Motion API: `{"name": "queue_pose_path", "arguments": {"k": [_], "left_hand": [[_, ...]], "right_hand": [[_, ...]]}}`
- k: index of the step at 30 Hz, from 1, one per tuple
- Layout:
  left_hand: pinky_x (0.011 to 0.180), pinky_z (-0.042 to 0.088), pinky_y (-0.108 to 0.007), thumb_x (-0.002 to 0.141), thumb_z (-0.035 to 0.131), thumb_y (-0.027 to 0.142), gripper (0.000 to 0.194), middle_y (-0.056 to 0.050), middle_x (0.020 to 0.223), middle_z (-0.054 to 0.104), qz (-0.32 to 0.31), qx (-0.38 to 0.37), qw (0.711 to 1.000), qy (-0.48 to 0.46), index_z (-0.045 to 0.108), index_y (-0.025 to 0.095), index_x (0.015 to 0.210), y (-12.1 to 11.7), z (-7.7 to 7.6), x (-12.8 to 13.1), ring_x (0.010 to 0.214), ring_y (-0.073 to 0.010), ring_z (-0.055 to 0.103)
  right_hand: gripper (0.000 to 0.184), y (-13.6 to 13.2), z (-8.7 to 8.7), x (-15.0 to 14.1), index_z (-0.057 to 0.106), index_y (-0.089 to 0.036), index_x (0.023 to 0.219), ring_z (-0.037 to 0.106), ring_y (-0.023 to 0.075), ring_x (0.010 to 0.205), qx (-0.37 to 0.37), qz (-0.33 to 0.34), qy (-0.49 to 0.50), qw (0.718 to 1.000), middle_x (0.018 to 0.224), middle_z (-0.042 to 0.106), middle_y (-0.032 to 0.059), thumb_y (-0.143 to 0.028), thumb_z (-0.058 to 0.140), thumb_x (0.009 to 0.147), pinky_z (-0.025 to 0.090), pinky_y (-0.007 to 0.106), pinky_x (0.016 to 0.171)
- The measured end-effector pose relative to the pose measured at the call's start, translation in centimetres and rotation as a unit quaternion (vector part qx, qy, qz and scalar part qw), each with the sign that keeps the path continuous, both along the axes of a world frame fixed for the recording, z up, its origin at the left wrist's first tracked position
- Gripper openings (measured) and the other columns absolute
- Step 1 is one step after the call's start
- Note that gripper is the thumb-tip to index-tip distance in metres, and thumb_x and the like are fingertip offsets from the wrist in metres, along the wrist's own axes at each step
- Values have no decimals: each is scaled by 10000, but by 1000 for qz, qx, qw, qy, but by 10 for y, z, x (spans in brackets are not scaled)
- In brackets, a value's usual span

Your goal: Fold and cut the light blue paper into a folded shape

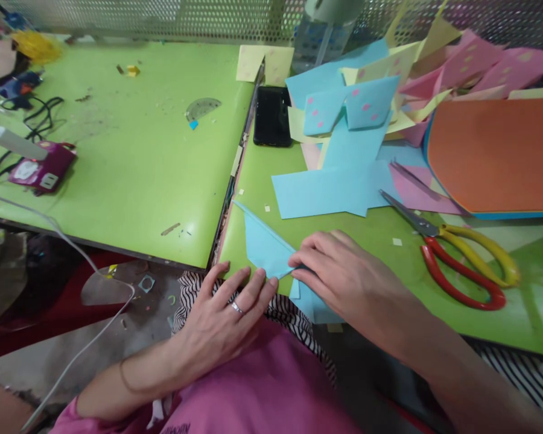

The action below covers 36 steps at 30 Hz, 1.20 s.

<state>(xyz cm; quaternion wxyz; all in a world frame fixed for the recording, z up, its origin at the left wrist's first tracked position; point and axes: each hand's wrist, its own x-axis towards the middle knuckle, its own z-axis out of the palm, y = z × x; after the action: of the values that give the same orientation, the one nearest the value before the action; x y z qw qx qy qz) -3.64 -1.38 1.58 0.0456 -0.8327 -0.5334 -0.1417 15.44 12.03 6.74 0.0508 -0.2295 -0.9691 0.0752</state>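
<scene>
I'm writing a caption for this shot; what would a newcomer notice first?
Probably the scissors with red and yellow handles, lying on the glossy green table to the right. Next, perhaps, the folded light-blue paper at the near edge, touched by the left hand and right hand. Farther back lies a pile of pink, yellow and blue paper.

The angular light-blue paper sheet [266,244] lies on the glossy green worktop [375,231], close to its near edge. A narrow folded strip slants along its far side, jutting out as a thin tip; its right end is hidden.
</scene>
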Motion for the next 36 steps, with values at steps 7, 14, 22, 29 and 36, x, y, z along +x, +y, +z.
{"name": "queue_pose_path", "arguments": {"k": [7, 14, 22, 29, 36], "left_hand": [[1176, 188, -492, 904, 565, 317, 524, -55, 1371, 576, 4, 1, 1000, -11, 488, 184, 1405, 0, 0, 2, 1207, -251, 482], [1163, 205, -512, 903, 584, 366, 559, -57, 1324, 595, 18, 17, 1000, -5, 457, 240, 1432, 0, -3, 5, 1172, -251, 502], [1185, 181, -493, 911, 575, 375, 519, -59, 1335, 597, 19, 12, 1000, -14, 506, 196, 1393, 0, -2, 5, 1189, -248, 494], [1189, 192, -497, 904, 579, 363, 510, -63, 1349, 591, 19, 14, 1000, -10, 522, 181, 1377, -1, -3, 5, 1191, -254, 498], [1191, 194, -496, 909, 569, 367, 503, -67, 1346, 590, 22, 15, 999, -18, 526, 173, 1371, -1, -4, 7, 1205, -258, 496]], "right_hand": [[201, 3, -3, 2, 650, -176, 830, 489, 185, 752, 7, 9, 27, 1000, 804, 601, 38, -174, 490, 951, 385, 317, 682], [196, 7, -1, 3, 675, -177, 862, 533, 183, 824, -81, -16, 48, 995, 847, 622, 52, -194, 501, 952, 436, 293, 705], [216, 6, -2, 0, 650, -180, 842, 535, 178, 804, -74, -25, 35, 996, 832, 608, 50, -205, 473, 963, 432, 302, 717], [220, -2, -6, -4, 594, -195, 740, 517, 177, 759, 20, -27, 38, 999, 751, 580, 32, -107, 488, 913, 402, 311, 696], [208, -10, -6, -7, 575, -171, 812, 520, 204, 776, -11, -73, -20, 997, 816, 578, 71, -182, 430, 961, 416, 345, 713]]}}
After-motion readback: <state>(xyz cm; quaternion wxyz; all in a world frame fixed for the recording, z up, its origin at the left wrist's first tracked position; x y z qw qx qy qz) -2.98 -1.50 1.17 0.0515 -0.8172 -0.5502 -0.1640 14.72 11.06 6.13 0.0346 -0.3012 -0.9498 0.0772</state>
